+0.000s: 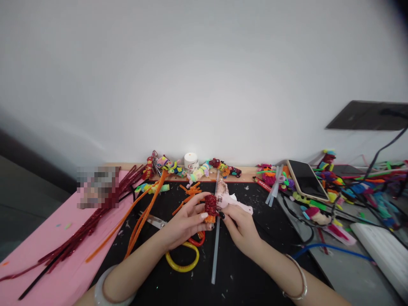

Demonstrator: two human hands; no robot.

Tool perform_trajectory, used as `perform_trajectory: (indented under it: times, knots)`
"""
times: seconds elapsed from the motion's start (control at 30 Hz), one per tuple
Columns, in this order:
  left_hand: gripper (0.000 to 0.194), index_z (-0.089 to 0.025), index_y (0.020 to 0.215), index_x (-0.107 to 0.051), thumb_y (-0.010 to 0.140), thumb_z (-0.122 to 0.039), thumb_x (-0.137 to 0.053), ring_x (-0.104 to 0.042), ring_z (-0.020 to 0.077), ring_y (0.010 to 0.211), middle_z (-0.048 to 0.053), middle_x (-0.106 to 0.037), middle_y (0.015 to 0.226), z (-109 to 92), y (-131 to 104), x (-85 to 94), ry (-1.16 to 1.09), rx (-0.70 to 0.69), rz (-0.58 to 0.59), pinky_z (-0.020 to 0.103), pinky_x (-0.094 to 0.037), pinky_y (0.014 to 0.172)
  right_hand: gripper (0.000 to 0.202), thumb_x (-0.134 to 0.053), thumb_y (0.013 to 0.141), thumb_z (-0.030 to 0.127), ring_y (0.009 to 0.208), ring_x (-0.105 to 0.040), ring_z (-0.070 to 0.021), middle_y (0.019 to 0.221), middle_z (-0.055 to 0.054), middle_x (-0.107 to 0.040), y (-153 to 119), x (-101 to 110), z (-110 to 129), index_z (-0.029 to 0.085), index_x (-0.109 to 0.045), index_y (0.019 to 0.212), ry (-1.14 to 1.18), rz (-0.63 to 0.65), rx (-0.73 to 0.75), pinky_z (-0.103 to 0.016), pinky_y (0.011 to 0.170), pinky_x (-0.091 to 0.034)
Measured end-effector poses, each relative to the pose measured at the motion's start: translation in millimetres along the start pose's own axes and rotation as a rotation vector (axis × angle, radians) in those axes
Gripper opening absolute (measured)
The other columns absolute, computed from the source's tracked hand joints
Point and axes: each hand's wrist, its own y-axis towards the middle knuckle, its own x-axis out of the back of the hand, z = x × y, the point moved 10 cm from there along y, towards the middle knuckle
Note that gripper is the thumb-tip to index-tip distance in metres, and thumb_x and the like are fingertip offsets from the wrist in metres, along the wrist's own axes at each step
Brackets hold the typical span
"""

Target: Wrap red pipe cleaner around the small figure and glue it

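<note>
My left hand [181, 223] is closed around a small bundle of dark red glitter pipe cleaner [211, 205] wound in coils, with orange fuzzy ends [209, 219] sticking out below. At the bundle's right side, my right hand [240, 225] pinches with thumb and fingers, seemingly on the red strand's end. Just beyond that hand is a pale pink glue gun [234, 203]; whether the hand touches it is unclear. A long translucent glue stick [215, 255] runs toward me beneath the hands. Scissors with a yellow handle loop [182, 268] and a red one lie partly under my left hand.
Long red glitter pipe cleaners [92, 221] and orange ones [143, 216] lie to the left. A white jar [191, 162] stands by the wall among finished fuzzy figures. On the right are a phone [307, 180], colourful scraps, cables and a white power strip [379, 250].
</note>
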Motion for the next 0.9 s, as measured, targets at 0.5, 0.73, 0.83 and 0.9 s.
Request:
perform_trajectory:
  times: [0.5, 0.73, 0.83, 0.9]
  knots:
    - [0.059, -0.03, 0.122, -0.051, 0.071, -0.008, -0.071, -0.057, 0.0141, 0.087, 0.004, -0.057, 0.108, 1.9, 4.3, 0.5, 0.024, -0.047, 0.004, 0.028, -0.047, 0.077, 0.015, -0.043, 0.089, 0.014, 0.065, -0.056, -0.0174, 0.071, -0.003, -0.06, 0.1, -4.8, 0.9, 0.02, -0.055, 0.084, -0.018, 0.009, 0.01, -0.028, 0.06, -0.043]
    - [0.064, -0.03, 0.123, -0.049, 0.069, -0.006, -0.073, -0.057, 0.016, 0.094, 0.005, -0.059, 0.109, 2.2, 6.5, 3.3, 0.1, -0.084, -0.035, 0.027, -0.044, 0.082, 0.014, -0.043, 0.089, 0.014, 0.065, -0.056, -0.0172, 0.071, -0.003, -0.06, 0.1, -5.6, 2.4, 0.02, -0.055, 0.083, -0.026, 0.014, 0.013, -0.028, 0.06, -0.043]
    - [0.062, -0.03, 0.124, -0.049, 0.071, -0.008, -0.072, -0.058, 0.0151, 0.091, 0.005, -0.059, 0.108, 2.7, 5.5, 2.2, 0.098, -0.058, -0.035, 0.028, -0.045, 0.08, 0.015, -0.043, 0.089, 0.014, 0.065, -0.056, -0.0172, 0.071, -0.003, -0.06, 0.2, -6.3, 1.6, 0.02, -0.055, 0.083, -0.027, 0.024, 0.003, -0.028, 0.06, -0.044]
    - [0.061, -0.03, 0.124, -0.049, 0.071, -0.009, -0.072, -0.058, 0.0148, 0.09, 0.005, -0.059, 0.107, 3.4, 4.7, 1.3, 0.095, -0.037, -0.034, 0.028, -0.046, 0.08, 0.016, -0.043, 0.089, 0.014, 0.064, -0.055, -0.0173, 0.07, -0.002, -0.059, 0.4, -6.9, 1.2, 0.02, -0.054, 0.081, -0.033, 0.03, -0.001, -0.028, 0.059, -0.044]
